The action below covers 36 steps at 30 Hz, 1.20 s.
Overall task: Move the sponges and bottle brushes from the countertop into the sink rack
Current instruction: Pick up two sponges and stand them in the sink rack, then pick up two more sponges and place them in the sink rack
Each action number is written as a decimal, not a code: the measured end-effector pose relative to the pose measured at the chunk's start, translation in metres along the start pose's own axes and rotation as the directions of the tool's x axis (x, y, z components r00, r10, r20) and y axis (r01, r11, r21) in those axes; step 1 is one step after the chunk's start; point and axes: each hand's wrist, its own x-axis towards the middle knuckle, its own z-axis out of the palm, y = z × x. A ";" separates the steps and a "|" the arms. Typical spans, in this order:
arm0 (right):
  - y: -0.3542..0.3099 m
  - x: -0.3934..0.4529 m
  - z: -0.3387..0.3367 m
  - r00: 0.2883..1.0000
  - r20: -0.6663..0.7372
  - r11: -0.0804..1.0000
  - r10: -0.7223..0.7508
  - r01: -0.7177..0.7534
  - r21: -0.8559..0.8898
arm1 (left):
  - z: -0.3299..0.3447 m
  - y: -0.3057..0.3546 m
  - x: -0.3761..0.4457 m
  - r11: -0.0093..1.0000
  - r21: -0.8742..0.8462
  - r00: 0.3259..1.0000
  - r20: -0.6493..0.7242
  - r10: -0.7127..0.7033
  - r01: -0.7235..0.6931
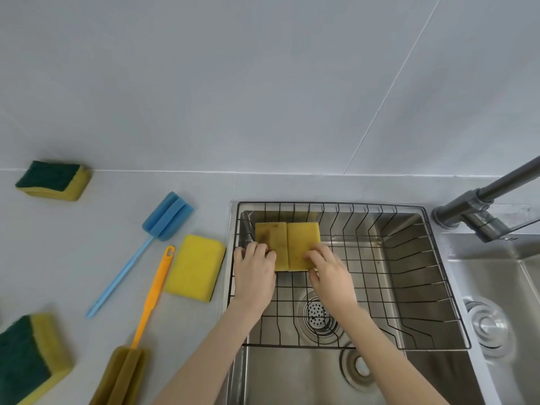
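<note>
The left hand (253,270) rests with curled fingers on the near left corner of a stained yellow sponge (271,244); the right hand (327,268) grips the near edge of a second yellow sponge (304,244), fingers on top and thumb under the edge. The two sponges lie side by side, touching, in the far left part of the black wire sink rack (409,287), which sits in the steel sink (292,375). On the desk (87,244), at nine o'clock from the hands, lies a bright yellow sponge (194,267), just beside the sink edge. Further out lie an orange-handled bottle brush (152,296) and a blue bottle brush (140,249). A green-topped sponge (54,179) lies at ten o'clock by the wall, another (29,358) at eight o'clock. The faucet (479,206) stands at two o'clock.
</note>
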 end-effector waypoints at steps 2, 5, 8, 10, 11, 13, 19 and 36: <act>-0.003 -0.002 -0.002 1.000 -0.019 0.998 0.000 -0.001 -0.060 | -0.002 0.000 -0.002 1.000 -0.016 1.000 0.007 0.018 -0.018; -0.012 -0.003 -0.007 0.997 -0.067 0.994 0.037 -0.044 -0.103 | -0.009 -0.004 -0.006 0.993 -0.096 0.998 0.011 0.064 -0.062; -0.032 -0.001 -0.016 0.988 -0.146 0.998 0.050 -0.053 -0.020 | -0.026 -0.014 -0.014 0.972 -0.212 0.994 -0.067 0.089 -0.101; -0.052 0.000 -0.022 0.985 -0.171 0.998 0.004 0.006 0.057 | -0.040 -0.024 -0.022 0.951 -0.292 0.989 -0.128 0.072 -0.107; -0.059 0.001 -0.024 0.985 -0.173 0.995 -0.021 0.038 0.092 | -0.046 -0.027 -0.025 0.937 -0.335 0.987 -0.151 0.052 -0.101; -0.085 -0.002 -0.024 0.984 -0.160 0.982 -0.079 0.104 0.156 | -0.059 -0.045 -0.040 0.909 -0.410 0.980 -0.199 -0.011 -0.073; -0.169 -0.020 0.000 0.973 -0.077 0.920 -0.219 0.232 0.316 | -0.088 -0.116 -0.097 0.875 -0.481 0.871 -0.404 -0.278 0.056; -0.349 -0.005 0.069 0.907 0.091 0.892 -0.410 0.378 0.249 | -0.074 -0.252 -0.222 0.909 -0.149 0.915 -0.048 -0.400 0.389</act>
